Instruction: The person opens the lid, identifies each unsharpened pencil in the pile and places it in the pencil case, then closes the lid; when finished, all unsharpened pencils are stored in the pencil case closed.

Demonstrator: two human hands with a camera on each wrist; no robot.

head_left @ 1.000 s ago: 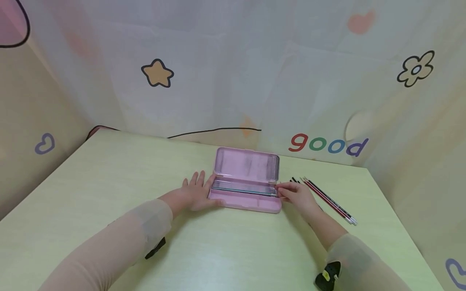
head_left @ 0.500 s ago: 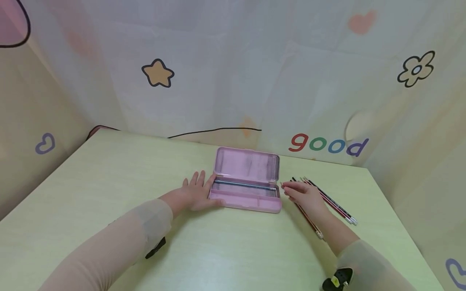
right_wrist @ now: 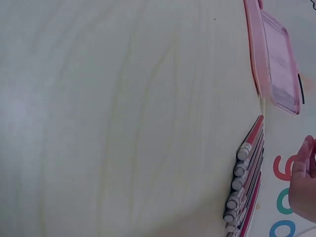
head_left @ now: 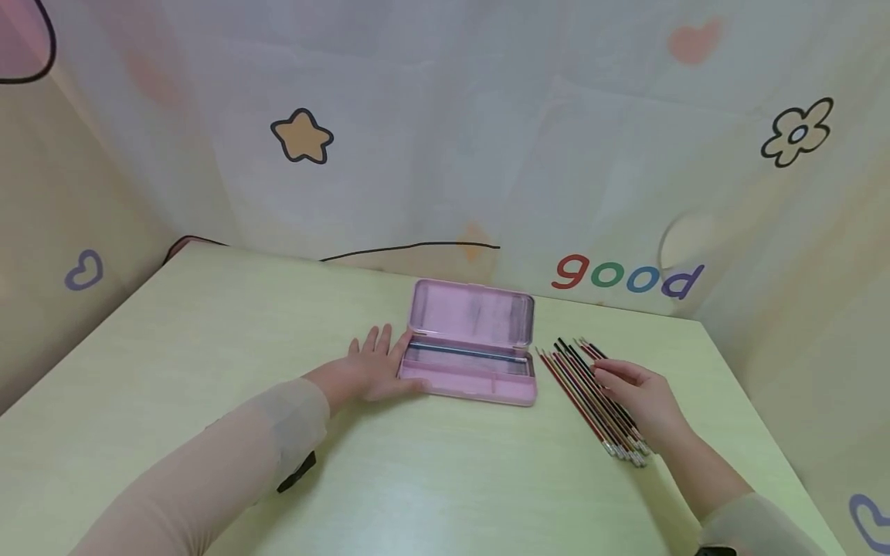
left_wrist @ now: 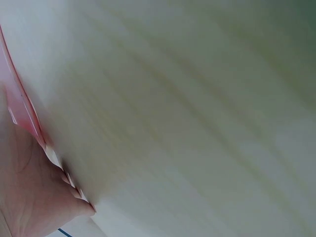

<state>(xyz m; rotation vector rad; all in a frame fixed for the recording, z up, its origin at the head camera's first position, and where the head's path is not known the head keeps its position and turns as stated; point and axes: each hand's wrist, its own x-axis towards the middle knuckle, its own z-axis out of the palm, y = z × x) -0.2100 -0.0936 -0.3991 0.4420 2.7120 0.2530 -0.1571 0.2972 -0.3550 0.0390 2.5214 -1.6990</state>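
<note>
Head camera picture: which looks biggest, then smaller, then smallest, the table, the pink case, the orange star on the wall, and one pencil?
1. table
2. pink case
3. one pencil, longer than the star but far thinner
4. orange star, though it sits farther back, so it may only look small.

Pencil case [head_left: 473, 344]: plain pink, lid and tray alike, with a dark teal strip lying in the tray. Pencils [head_left: 591, 398]: red and black barrels, silver ferrules, pale grey-white eraser tips. Table [head_left: 208, 340]: pale yellow-green with faint wood-grain streaks. Backdrop [head_left: 445, 139]: white and cream fabric printed with a black-outlined orange star, a cream flower outlined in black, pink and purple hearts, and the word "good" in red, green, blue and purple letters. Sleeves [head_left: 229, 463]: sheer beige.
</note>
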